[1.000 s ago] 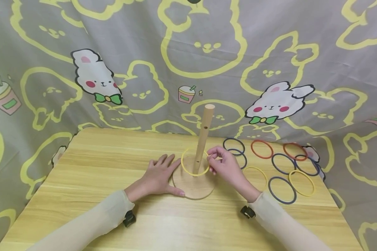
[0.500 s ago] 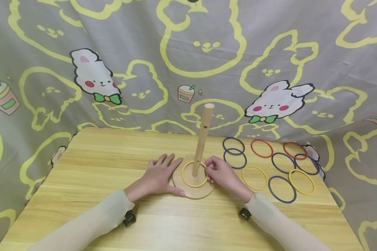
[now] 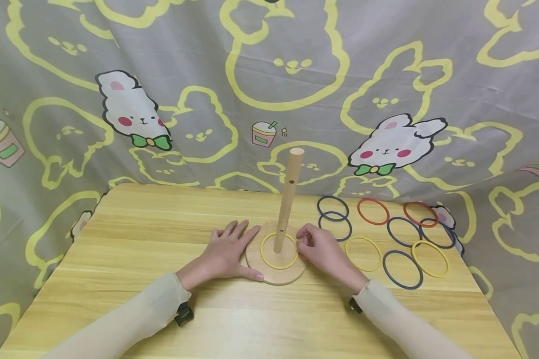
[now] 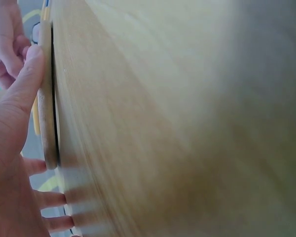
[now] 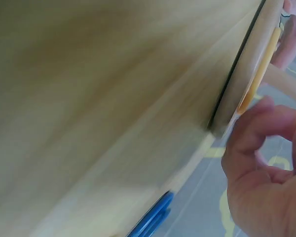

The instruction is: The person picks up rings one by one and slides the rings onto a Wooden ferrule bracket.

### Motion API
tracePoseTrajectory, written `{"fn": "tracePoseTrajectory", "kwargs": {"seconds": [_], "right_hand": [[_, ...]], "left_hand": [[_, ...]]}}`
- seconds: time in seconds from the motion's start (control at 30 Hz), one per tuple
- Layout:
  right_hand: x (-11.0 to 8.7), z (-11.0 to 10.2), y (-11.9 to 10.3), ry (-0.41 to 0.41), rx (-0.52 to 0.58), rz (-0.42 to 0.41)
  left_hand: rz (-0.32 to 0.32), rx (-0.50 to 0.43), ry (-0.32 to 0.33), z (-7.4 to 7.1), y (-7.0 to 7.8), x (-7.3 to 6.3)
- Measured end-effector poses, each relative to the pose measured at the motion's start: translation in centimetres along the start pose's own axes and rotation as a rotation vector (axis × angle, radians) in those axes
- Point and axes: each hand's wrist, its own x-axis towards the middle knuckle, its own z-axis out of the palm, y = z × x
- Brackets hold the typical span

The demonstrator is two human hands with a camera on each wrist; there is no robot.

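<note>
Head view: your left hand (image 3: 226,252) is spread on the left side of the base (image 3: 280,277) — thumb over the near rim, fingers fanned out at the far-left edge. Left wrist view matches: thumb lying on the rim, other fingers reaching past it toward the counter (image 3: 251,319).

Your right hand (image 3: 320,249) is at the base's right edge, fingers curled in, fingertips right beside the yellow ring (image 3: 279,268). Can't tell from any view whether they pinch it or only sit next to it.

Yellow ring is around the foot of the peg (image 3: 289,199), lying flat on the base. Peg stands on the base, dark spots on its side, top end well above both your hands.

Loose stuff, right part of the counter: two overlapping blue rings (image 3: 333,196) just beyond your right hand, a red ring (image 3: 377,224) to their right, another yellow one (image 3: 360,237) close to your right wrist. Further right — a cluster of three blue, one red and one yellow, some of them crossing. Printed curtain (image 3: 296,30) behind the counter.
</note>
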Motion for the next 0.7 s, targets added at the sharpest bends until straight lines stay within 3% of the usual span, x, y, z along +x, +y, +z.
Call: {"fn": "tracePoseTrajectory", "kwargs": {"seconds": [0.07, 0.23, 0.4, 0.7], "right_hand": [[-0.5, -0.7, 0.6, 0.028, -0.023, -0.012], [-2.1, -3.0, 2.6, 0.071, 0.046, -0.041], [-3.6, -5.9, 5.0, 0.111, 0.064, -0.013], [-5.1, -10.5, 8.7, 0.138, -0.158, 0.091]], "left_hand": [[-0.007, 0.006, -0.011, -0.3, 0.2, -0.1], [-0.019, 0.015, -0.021, -0.7, 0.5, -0.2], [-0.014, 0.014, -0.021, -0.5, 0.4, -0.1], [-0.014, 0.018, -0.028, -0.6, 0.6, -0.1]]}}
